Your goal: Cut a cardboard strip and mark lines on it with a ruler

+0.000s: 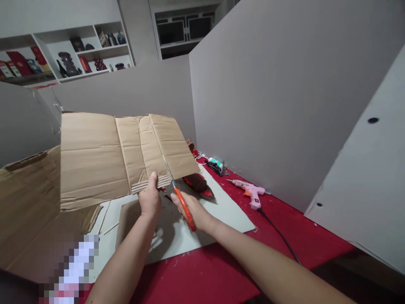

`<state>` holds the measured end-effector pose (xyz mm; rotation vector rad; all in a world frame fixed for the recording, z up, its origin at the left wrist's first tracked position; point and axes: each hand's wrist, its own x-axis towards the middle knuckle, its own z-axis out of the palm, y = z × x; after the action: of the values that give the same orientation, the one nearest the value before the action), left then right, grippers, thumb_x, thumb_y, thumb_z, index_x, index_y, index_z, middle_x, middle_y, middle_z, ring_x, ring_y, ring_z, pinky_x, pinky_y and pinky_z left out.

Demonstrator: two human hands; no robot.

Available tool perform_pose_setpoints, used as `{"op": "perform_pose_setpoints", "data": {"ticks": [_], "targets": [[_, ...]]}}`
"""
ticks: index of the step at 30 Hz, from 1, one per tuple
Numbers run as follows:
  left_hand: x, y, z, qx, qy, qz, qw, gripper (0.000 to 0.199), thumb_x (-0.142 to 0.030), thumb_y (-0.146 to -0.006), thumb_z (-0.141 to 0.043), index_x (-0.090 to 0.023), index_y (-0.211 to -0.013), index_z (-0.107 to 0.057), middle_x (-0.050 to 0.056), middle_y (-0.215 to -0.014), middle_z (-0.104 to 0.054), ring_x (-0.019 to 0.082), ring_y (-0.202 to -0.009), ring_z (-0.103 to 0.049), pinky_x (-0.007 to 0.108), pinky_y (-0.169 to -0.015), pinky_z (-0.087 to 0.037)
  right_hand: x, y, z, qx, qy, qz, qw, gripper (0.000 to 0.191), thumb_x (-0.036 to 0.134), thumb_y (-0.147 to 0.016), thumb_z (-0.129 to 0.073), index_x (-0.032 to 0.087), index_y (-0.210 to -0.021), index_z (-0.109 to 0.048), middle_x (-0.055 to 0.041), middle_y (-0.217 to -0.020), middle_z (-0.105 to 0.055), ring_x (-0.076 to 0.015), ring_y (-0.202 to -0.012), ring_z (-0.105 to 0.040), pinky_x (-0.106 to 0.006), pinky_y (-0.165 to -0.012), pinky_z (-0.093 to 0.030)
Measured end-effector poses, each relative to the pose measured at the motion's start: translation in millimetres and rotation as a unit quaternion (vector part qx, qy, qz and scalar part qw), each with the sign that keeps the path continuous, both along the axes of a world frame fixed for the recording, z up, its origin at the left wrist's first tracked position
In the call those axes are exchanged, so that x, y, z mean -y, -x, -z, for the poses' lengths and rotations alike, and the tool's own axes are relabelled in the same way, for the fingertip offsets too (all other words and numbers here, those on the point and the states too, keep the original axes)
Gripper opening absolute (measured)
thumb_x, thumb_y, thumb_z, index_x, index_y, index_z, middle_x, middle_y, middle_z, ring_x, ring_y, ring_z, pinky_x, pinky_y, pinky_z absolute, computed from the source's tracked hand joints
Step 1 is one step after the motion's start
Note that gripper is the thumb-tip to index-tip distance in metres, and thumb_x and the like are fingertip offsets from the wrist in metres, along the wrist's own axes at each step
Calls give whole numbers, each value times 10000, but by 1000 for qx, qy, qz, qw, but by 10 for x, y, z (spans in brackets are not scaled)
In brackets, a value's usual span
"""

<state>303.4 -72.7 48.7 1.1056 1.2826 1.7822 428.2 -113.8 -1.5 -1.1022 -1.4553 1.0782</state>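
A large creased sheet of cardboard is held up above the table, its folds running away from me. My left hand grips its near edge, thumb on top, beside a small stack of cardboard strips at that edge. In my right hand are orange-handled scissors, fingers wrapped round the handles. Their blades reach into the sheet just right of my left thumb, along a fold. How far the lower blade extends is hidden under the cardboard.
A pink glue gun with a black cord lies on the red tablecloth. White board covers part of the table. More cardboard stands at left. Grey panels wall the table. Behind the sheet's right edge lies a dark red-brown object.
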Motion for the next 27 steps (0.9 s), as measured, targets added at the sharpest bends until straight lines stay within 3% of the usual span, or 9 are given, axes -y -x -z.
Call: {"op": "perform_pose_setpoints", "data": {"ticks": [3,10,13,16,22,27], "targets": [[-11,34,-34,0,-8,2,1000,377,-554,-706,-668,-183,-662,-618,36,-653,-636,173,-598,-634,277,-529,-506,-7,-58,-46,59,-49,37,996,527,718,-759,-683,245,-690,-462,24,-592,-484,-172,-584,-514,-286,-573,-375],[-130,252,-96,-40,-35,-67,996,393,-555,-689,-690,-190,-577,-600,19,-560,-596,177,-546,-600,292,-505,-488,114,99,19,-45,79,-124,988,700,892,-799,-362,209,-811,-514,64,-538,-465,-100,-384,-445,-234,-399,-371],[-165,454,-224,-51,-71,-121,989,407,-577,-733,-654,-211,-570,-583,21,-578,-602,193,-618,-629,307,-592,-524,231,172,73,-52,94,-178,978,698,889,-787,-407,200,-809,-519,67,-529,-459,-84,-380,-439,-207,-380,-343],[-155,617,-337,-55,-97,-150,982,374,-570,-761,-628,-217,-638,-601,24,-641,-632,206,-688,-651,315,-630,-536,327,175,66,-81,49,-185,978,676,872,-759,-498,199,-824,-517,69,-562,-458,-75,-412,-431,-201,-402,-349],[-105,616,-297,-95,-102,-104,985,387,-548,-759,-667,-216,-576,-590,4,-576,-607,183,-581,-612,308,-600,-519,315,63,-69,-199,26,-185,962,676,853,-776,-503,185,-863,-563,67,-572,-472,-70,-414,-424,-236,-467,-402],[-90,530,-210,-141,-108,-63,982,406,-537,-764,-694,-228,-524,-586,9,-578,-621,203,-655,-638,330,-727,-541,196,10,-130,-227,62,-215,948,693,869,-765,-491,182,-795,-575,64,-519,-478,-83,-389,-448,-250,-451,-449]]}}
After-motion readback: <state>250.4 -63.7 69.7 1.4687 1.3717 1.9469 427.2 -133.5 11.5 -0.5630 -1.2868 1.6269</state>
